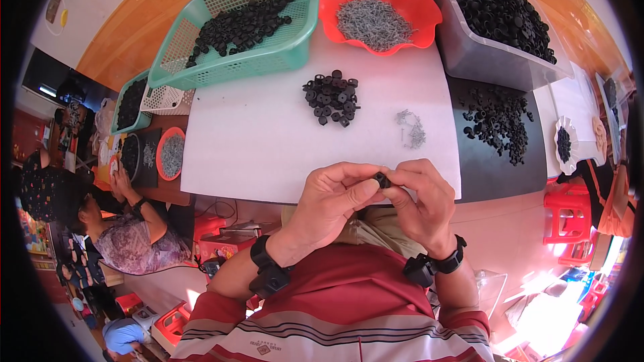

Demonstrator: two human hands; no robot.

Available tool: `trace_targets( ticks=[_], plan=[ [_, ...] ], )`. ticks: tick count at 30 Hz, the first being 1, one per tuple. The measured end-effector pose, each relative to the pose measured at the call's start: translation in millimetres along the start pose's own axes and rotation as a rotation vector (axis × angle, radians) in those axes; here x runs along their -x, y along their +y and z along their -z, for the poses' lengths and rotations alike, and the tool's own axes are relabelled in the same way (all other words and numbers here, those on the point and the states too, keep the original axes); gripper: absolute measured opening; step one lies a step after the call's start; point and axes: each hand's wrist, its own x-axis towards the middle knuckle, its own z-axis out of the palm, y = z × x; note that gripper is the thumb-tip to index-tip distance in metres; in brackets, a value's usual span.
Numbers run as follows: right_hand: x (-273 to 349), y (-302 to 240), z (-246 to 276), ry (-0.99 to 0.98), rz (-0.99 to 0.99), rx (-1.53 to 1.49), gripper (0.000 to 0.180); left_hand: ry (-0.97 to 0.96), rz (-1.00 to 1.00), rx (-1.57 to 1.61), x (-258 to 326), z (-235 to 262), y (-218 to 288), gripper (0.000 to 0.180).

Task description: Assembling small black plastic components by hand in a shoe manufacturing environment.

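Over the near edge of the white work surface (241,141), my two hands meet at a small round black plastic part (382,179). My left hand (332,198) pinches it between thumb and forefinger. From the other side, the thumb and fingers of my right hand (422,198) close on the same part. Whether a pin sits in it is too small to tell. Beyond my hands lies a pile of black plastic parts (331,98). A little heap of thin grey metal pins (412,129) lies to the right of that pile.
A green basket (235,74) of black parts, a red bowl (433,17) of pins and a grey bin (483,67) of black parts stand at the back. More black parts (500,121) lie on a dark mat at right. A co-worker (134,228) sits at left.
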Motion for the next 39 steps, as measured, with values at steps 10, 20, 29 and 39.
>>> trace_targets(
  ticks=[10, 20, 29, 39],
  plan=[
    [0.3, 0.8, 3.6, -0.035, -0.076, -0.116, 0.028, 0.013, -0.005, -0.021, -2.8, 1.1, -2.0, 0.02],
    [3.7, 0.7, 2.9, -0.004, -0.077, -0.117, 0.03, 0.029, 0.005, 0.005, -1.5, -0.1, -4.2, 0.024],
    [7.7, 4.1, 1.1, 0.012, -0.034, -0.114, 0.037, 0.092, -0.051, -0.089, -0.5, -1.4, -8.0, 0.023],
    [13.4, 2.6, -2.7, 0.048, -0.039, -0.156, 0.036, 0.086, -0.069, -0.115, 5.4, -4.3, -9.9, 0.023]
  ],
)
